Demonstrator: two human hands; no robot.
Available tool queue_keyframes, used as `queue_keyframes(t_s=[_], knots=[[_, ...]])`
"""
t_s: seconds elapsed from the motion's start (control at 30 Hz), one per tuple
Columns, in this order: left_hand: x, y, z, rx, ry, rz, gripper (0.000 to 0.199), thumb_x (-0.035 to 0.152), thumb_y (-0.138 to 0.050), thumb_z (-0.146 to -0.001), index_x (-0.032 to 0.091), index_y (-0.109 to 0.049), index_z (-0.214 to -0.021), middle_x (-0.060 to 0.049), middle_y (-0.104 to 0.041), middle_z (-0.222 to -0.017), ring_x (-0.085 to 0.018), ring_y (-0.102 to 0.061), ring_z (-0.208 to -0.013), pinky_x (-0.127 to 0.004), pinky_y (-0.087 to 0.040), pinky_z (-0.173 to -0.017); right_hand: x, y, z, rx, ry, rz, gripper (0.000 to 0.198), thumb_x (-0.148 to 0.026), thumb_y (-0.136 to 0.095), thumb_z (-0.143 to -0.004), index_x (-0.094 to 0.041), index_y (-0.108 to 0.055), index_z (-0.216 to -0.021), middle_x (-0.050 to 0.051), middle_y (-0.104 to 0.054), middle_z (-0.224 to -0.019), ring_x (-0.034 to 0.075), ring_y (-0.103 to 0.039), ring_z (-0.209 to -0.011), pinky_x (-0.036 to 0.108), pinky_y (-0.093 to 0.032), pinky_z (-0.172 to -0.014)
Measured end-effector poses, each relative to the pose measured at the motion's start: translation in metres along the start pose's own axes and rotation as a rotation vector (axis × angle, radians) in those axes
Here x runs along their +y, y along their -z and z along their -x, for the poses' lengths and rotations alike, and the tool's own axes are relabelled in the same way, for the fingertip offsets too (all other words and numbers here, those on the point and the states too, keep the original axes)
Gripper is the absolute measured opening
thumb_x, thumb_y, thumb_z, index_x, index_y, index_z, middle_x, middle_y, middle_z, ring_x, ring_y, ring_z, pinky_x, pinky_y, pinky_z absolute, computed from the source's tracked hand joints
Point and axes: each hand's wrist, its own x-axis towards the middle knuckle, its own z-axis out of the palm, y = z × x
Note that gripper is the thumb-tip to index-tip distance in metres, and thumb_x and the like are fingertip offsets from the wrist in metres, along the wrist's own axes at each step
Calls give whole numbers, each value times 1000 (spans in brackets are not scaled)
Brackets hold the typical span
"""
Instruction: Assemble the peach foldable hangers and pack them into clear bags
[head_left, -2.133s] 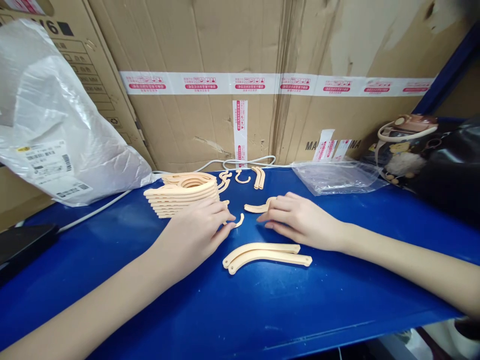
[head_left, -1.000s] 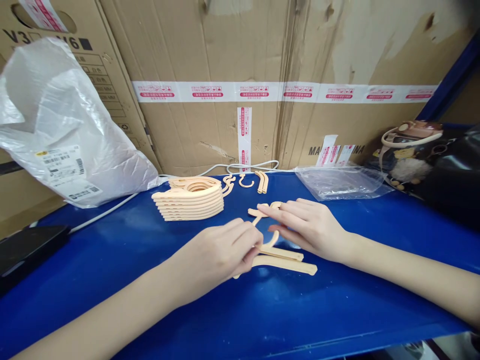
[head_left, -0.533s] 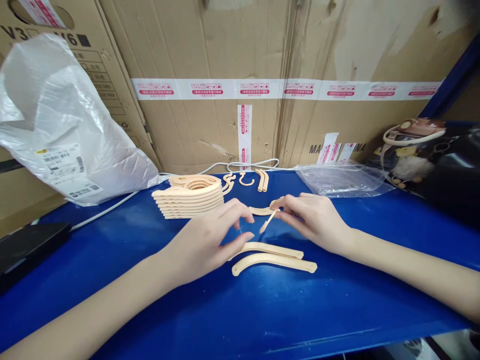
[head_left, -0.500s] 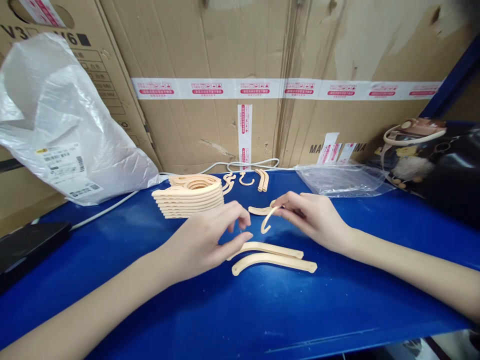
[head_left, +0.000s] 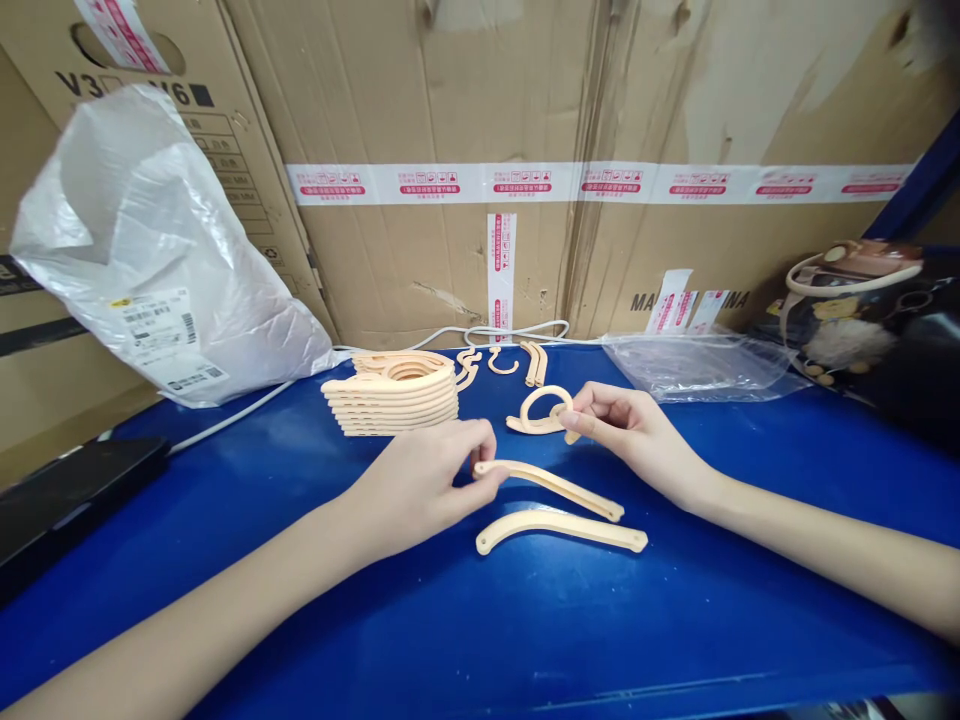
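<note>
My left hand (head_left: 427, 482) pinches the left end of a cream plastic hanger arm (head_left: 559, 484), whose far end slants down to the right near the table. Between thumb and fingers of my right hand (head_left: 637, 432) is a cream hanger hook (head_left: 546, 391), its curved part turned up and to the left. Behind the hook, another curved piece (head_left: 517, 425) lies on the table, partly hidden. A second hanger arm (head_left: 562, 525) rests in front of the held one. To the left stands a neat stack of folded cream hangers (head_left: 394, 400), just beyond my left hand.
Loose hanger parts (head_left: 535, 364) and a separate hook (head_left: 502, 364) lie at the back of the blue table (head_left: 570, 640). A white plastic bag (head_left: 172, 270), a black device (head_left: 82, 510), a clear bag (head_left: 690, 368) and a cup (head_left: 840, 310) surround them. Cardboard boxes (head_left: 420, 250) wall the back.
My left hand has closed on the nearer end of one hanger arm and lifted it slightly. The hook in my right hand has turned from pointing down to curving upward. The view has shifted a little.
</note>
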Motion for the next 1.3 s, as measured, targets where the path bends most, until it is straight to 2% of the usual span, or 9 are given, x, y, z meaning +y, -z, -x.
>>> queue_keyframes(t_s=[0.1,0.23,0.33,0.4,0.53,0.67,0.8,1.0,1.3], knots=[[3,-1,-3,133,123,424,22,40,-55,-88,19,-52,-82,4,-49,-70,-11,-45,-61,-22,-33,-54,1,1,-2,3,-40,-145,28,-39,-66,-84,-18,-49,-74,-6,-43,-61,7,-35,-54,23,-25,-51],[6,2,-5,196,188,945,19,36,-57,-88,17,-54,-87,0,-56,-82,-12,-53,-73,-21,-43,-61,0,2,-3,-90,-146,-305,25,-37,-62,-87,-19,-49,-78,-8,-39,-57,6,-32,-49,23,-22,-48],[6,6,-6,213,221,1187,18,34,-53,-92,16,-57,-90,-5,-61,-94,-15,-57,-89,-25,-47,-78,-2,2,-3,-163,-213,-309,27,-38,-65,-85,-16,-53,-75,-6,-46,-59,5,-37,-51,22,-26,-50],[5,7,-7,211,267,1235,19,34,-51,-93,17,-57,-89,-3,-61,-89,-14,-58,-83,-25,-47,-77,-3,1,-2,-198,-248,-299,26,-38,-67,-83,-15,-57,-76,-3,-53,-64,5,-41,-53,21,-31,-52],[1,2,-6,141,281,928,25,40,-47,-94,18,-54,-85,3,-49,-69,-9,-43,-56,-21,-36,-53,-2,-1,-2,-264,-284,-321,23,-37,-71,-80,-15,-61,-82,1,-65,-74,8,-52,-59,23,-39,-58],[-1,-10,-3,23,153,427,30,45,-42,-95,19,-56,-90,4,-49,-67,-11,-42,-59,-23,-33,-57,0,-2,-2,-281,-266,-325,22,-35,-71,-79,-14,-64,-80,2,-65,-75,9,-55,-65,21,-42,-61],[2,-14,0,-59,98,179,24,40,-41,-95,21,-55,-103,4,-55,-70,-13,-49,-62,-25,-35,-60,2,0,-4,-223,-288,-398,22,-30,-75,-76,-17,-59,-85,0,-65,-76,9,-58,-69,21,-45,-63],[4,-11,1,-19,-29,137,17,29,-46,-93,22,-56,-105,-1,-61,-90,-17,-56,-83,-29,-42,-74,6,3,-6,-184,-305,-492,31,-25,-76,-76,-20,-53,-95,-2,-64,-75,8,-58,-66,20,-46,-63],[3,-11,3,-53,-100,173,18,29,-41,-98,20,-55,-105,-3,-60,-97,-17,-55,-87,-31,-43,-78,3,1,-5,-190,-319,-461,42,-25,-77,-74,-20,-50,-106,-2,-64,-74,10,-59,-67,23,-47,-63]])
